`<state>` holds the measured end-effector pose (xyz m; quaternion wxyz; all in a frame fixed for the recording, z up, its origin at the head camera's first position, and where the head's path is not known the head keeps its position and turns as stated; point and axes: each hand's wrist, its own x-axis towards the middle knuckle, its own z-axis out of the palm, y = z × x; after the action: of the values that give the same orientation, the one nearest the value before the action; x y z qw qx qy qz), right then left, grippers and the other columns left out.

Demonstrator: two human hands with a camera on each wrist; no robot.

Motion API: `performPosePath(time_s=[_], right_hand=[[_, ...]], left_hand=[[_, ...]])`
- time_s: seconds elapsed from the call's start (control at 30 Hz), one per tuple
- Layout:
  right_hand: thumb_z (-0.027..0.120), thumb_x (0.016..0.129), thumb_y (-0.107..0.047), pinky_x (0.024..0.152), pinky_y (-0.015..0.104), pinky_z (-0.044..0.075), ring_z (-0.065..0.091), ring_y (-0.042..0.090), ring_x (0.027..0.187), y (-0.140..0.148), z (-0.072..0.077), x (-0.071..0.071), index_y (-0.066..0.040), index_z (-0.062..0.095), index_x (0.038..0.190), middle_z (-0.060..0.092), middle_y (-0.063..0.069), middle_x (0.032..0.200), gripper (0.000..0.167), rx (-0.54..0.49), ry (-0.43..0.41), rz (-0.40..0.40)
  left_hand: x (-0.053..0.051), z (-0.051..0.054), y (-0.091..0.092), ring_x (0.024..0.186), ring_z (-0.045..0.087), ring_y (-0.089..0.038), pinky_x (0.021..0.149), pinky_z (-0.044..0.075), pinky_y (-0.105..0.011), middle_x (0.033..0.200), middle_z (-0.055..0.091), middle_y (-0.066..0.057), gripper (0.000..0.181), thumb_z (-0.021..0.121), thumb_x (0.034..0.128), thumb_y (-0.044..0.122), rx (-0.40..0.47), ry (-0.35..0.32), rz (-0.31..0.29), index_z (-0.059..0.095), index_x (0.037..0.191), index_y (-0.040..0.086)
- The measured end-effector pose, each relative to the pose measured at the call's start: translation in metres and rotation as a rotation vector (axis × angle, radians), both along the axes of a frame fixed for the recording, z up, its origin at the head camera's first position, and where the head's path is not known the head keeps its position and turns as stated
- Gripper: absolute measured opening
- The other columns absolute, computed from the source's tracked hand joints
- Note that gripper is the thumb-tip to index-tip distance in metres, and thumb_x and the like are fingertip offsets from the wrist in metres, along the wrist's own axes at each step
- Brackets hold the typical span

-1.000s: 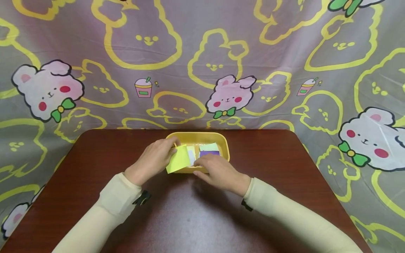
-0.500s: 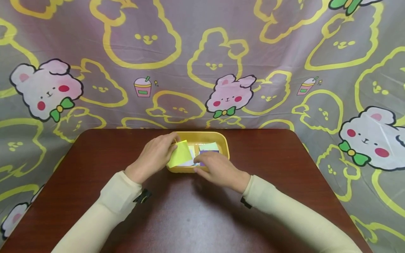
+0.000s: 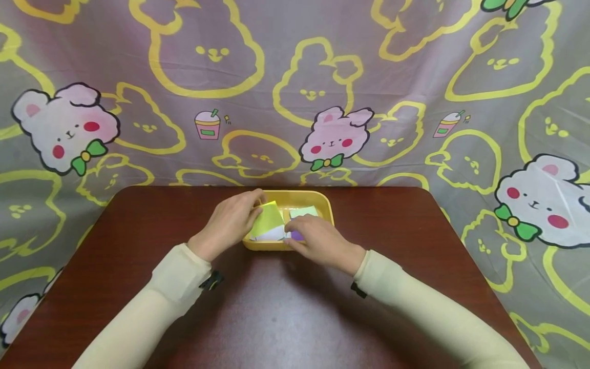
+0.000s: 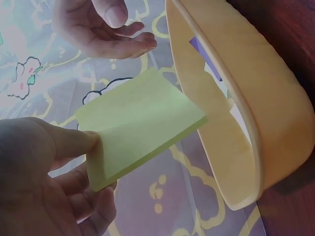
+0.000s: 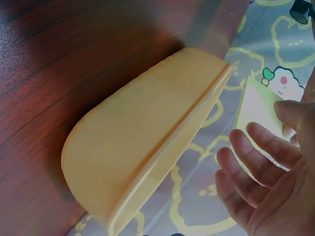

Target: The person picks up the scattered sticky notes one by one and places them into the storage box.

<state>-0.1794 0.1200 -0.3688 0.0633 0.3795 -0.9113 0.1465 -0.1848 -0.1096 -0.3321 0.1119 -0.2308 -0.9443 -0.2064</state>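
Observation:
My left hand (image 3: 232, 218) pinches a yellow sticky note pad (image 3: 269, 219) by its edge, over the left part of a yellow plastic box (image 3: 325, 201). Thumb on top and fingers below grip that pad (image 4: 142, 123) in the left wrist view, where it is tilted and apart from the box rim. Above the right part of the box hovers my right hand (image 3: 322, 241), its fingers loosely bent and holding nothing (image 5: 266, 172). Inside the box lie a white paper piece (image 3: 271, 235), a purple one (image 3: 296, 236) and a pale green one (image 3: 304, 210), partly hidden by the hands.
The box stands near the back edge of a dark reddish-brown table (image 3: 281, 318). Behind and beside the table hangs a grey curtain (image 3: 276, 92) with yellow outlines and rabbit prints. A dark strap piece (image 3: 212, 281) shows at the left wrist.
My left hand has moved the yellow sticky note pad slightly up and right, further over the box. The right hand stays nearly in place above the box.

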Motion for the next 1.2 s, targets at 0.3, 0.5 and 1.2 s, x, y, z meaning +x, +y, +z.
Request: performPosePath(time_s=[0.3, 0.5, 1.2], right_hand=[[0.067, 0.097, -0.031, 0.096, 0.039, 0.055, 0.07, 0.022, 0.104, 0.002, -0.002, -0.006, -0.009, 0.072, 0.113, 0.076, 0.004, 0.108, 0.028, 0.002, -0.012, -0.005], [0.069, 0.096, -0.03, 0.094, 0.04, 0.055, 0.07, 0.022, 0.102, 0.003, -0.002, -0.009, -0.009, 0.073, 0.112, 0.076, 0.004, 0.107, 0.027, -0.011, -0.015, -0.013], [0.069, 0.096, -0.028, 0.091, 0.043, 0.057, 0.072, 0.025, 0.102, 0.006, -0.006, -0.023, -0.007, 0.073, 0.111, 0.077, 0.008, 0.107, 0.026, -0.036, -0.098, -0.065]], left_hand=[[-0.008, -0.004, 0.004, 0.069, 0.057, -0.018, 0.06, 0.047, -0.034, 0.091, 0.071, -0.006, 0.014, 0.067, 0.0967, 0.012, -0.006, 0.005, -0.002, 0.062, 0.11, 0.011], [-0.011, -0.006, 0.006, 0.065, 0.055, -0.017, 0.057, 0.045, -0.031, 0.091, 0.071, -0.006, 0.014, 0.067, 0.0964, 0.011, -0.015, 0.03, -0.011, 0.063, 0.11, 0.01], [-0.025, -0.015, 0.009, 0.057, 0.05, -0.017, 0.051, 0.041, -0.032, 0.089, 0.074, -0.009, 0.015, 0.066, 0.0921, 0.007, -0.039, 0.127, -0.003, 0.066, 0.107, 0.009]])
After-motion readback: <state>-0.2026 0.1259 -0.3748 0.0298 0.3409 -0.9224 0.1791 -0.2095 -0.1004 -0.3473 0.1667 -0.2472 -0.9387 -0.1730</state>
